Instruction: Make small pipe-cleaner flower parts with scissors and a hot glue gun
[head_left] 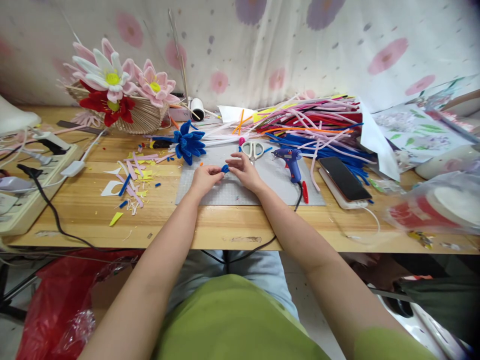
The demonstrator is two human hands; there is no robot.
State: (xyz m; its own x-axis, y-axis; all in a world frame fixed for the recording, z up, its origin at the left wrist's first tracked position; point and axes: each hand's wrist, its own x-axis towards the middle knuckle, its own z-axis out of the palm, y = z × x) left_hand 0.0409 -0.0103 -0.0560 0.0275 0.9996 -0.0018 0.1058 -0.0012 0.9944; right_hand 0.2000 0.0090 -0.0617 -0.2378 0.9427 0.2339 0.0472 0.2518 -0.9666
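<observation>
My left hand point(207, 180) pinches a small bent piece of blue pipe cleaner point(225, 169) between thumb and fingers, over the grey cutting mat point(210, 198). My right hand point(245, 172) meets it from the other side, thumb and fingertips at the same piece and the other fingers loosely curled. A blue pipe-cleaner flower point(189, 142) lies just beyond my left hand. Scissors point(252, 150) with pale handles rest past my right hand. To the right of them a blue hot glue gun point(289, 161) lies on the mat.
Fanned pipe cleaners point(318, 142) in several colours lie behind the mat. Cut scraps point(137, 175) are strewn at left, near a power strip point(35, 185). Fuzzy flowers point(112, 80) stand at back left. A phone point(344, 179) and a bagged cup point(431, 207) are at right.
</observation>
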